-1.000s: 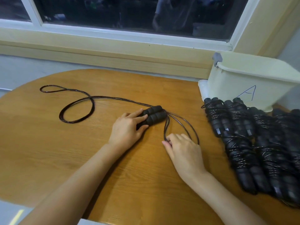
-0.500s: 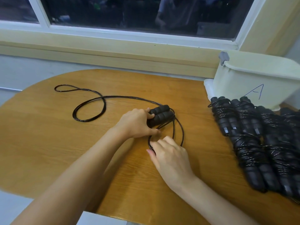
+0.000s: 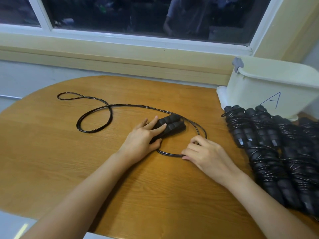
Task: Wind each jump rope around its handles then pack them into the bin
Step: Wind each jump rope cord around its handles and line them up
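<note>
While the left hand (image 3: 143, 137) presses flat-fingered on the 2 handles (image 3: 172, 125) to pin them, the right hand (image 3: 203, 152) pinches the rope (image 3: 169, 154), likely to start winding.

Mid frame: left hand (image 3: 142, 138) lies flat on 2 black handles (image 3: 172, 125), right hand (image 3: 207, 152) pinches rope (image 3: 109, 106) loop beside them; wound ropes (image 3: 276, 152) piled right, cream bin (image 3: 259, 94) upper right

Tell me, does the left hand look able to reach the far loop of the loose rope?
Probably yes: only bare table lies between the left hand and the rope loop. It would first have to lift off the handles it presses down.
</note>
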Demonstrator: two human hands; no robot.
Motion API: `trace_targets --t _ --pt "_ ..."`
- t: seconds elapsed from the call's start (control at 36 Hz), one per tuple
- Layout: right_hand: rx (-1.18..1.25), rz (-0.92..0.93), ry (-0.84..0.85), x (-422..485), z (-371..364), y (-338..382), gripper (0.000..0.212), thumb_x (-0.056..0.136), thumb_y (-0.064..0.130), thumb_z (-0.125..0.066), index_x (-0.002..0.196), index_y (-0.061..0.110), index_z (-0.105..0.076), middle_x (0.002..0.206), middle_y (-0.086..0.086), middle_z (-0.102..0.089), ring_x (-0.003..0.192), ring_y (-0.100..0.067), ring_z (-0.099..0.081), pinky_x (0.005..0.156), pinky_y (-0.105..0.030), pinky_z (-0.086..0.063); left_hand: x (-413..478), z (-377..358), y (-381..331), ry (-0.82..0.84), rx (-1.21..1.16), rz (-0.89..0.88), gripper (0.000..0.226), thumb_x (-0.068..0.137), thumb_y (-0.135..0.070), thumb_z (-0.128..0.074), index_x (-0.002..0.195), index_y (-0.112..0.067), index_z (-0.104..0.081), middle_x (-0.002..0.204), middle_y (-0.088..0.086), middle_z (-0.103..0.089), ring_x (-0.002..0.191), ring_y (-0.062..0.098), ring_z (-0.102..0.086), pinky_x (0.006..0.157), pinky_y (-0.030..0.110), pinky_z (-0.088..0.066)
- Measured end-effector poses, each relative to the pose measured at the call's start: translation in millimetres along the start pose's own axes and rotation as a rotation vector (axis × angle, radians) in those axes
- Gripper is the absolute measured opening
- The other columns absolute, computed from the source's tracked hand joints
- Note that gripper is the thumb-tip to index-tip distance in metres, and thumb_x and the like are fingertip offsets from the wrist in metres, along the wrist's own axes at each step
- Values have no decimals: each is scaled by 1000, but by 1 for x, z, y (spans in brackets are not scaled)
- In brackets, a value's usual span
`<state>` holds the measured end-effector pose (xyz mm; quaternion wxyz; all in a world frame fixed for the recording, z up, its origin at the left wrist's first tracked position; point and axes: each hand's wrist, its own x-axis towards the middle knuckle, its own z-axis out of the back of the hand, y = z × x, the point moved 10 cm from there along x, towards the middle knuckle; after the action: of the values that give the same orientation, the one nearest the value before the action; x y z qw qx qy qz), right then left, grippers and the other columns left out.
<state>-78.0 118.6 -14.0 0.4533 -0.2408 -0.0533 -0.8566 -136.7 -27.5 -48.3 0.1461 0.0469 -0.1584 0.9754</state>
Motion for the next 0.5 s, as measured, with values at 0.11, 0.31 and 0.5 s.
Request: trace_targets --t 0.11,0.31,0.5 --pt "0 16 -20 1 2 -4 8 85 24 -72 90 18 -75 80 8 -68 88 -18 -61 71 -24 -50 -2 0 2 -42 -29 5 57 98 -36 -56 150 -40 -34 165 11 -9 138 29 -34 110 38 -37" --pt "4 -40 -10 -5 -5 -21 12 87 25 -68 92 18 -75 98 1 -69 101 -23 -62 64 -30 -52 2 -1 3 -77 -23 -56 52 98 -31 -56 148 -31 -41 147 13 -42 119 26 -42 104 42 -42" --pt "85 -81 0 -10 -12 -37 15 85 17 -71 99 14 -74 93 4 -68 92 -11 -59 94 -24 -42 -3 2 5 -115 -92 -106 51 96 -34 -51 146 -26 -46 139 17 -48 113 27 -45 99 50 -46"
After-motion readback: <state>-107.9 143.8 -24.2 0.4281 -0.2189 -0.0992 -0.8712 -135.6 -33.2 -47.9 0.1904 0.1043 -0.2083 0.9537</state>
